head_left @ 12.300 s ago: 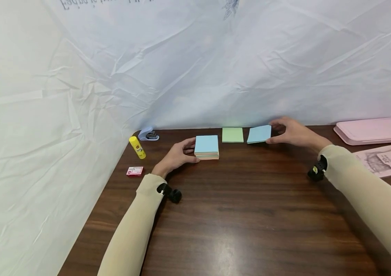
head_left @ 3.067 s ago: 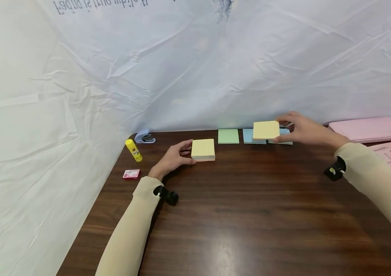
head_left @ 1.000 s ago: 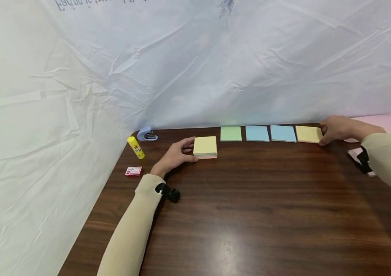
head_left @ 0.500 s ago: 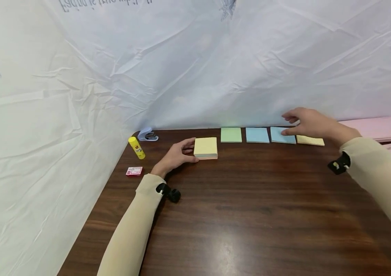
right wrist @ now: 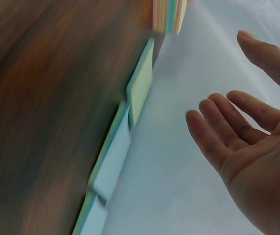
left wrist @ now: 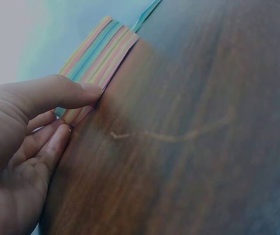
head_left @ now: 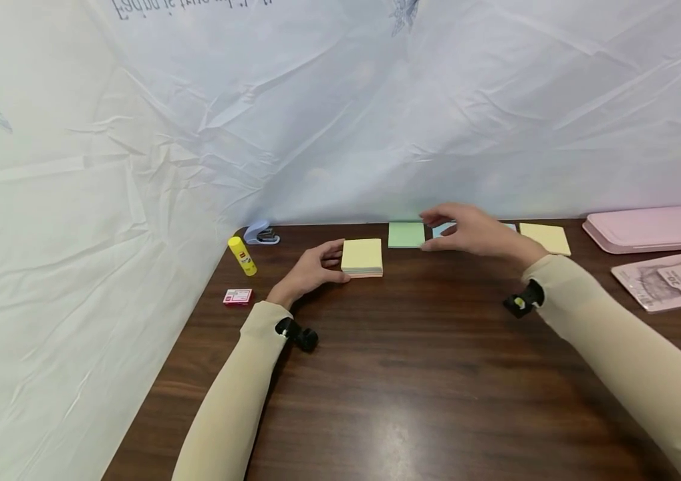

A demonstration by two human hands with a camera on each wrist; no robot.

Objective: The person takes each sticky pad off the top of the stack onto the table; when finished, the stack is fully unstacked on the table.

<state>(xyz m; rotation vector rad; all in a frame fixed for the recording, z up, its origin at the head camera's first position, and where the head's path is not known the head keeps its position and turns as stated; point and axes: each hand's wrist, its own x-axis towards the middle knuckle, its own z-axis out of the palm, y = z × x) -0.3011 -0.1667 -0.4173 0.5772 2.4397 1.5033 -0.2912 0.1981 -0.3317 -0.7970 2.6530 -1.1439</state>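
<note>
My left hand (head_left: 309,271) holds the left side of a stack of sticky notes (head_left: 362,255), yellow on top. The left wrist view shows its layered pink, yellow and blue edges (left wrist: 98,51) between thumb and fingers. My right hand (head_left: 471,230) hovers over the row with fingers spread and nothing in them. Under it, two blue sticky note pads are partly hidden; one blue pad (right wrist: 113,156) shows in the right wrist view. A green pad (head_left: 405,235) lies left of the fingertips, and a yellow pad (head_left: 546,238) lies at the row's right end.
A light blue stapler (head_left: 260,234), a yellow glue stick (head_left: 242,256) and a small red-and-white box (head_left: 238,296) lie left on the dark wooden table (head_left: 406,374). At right are a pink case (head_left: 655,228) and a pink package (head_left: 671,279). White sheeting (head_left: 340,120) hangs behind.
One blue pad, then a yellow pad, joined the row's right end; the stack's top went from blue to yellow. My right hand released the yellow pad and moved left. The left hand stays.
</note>
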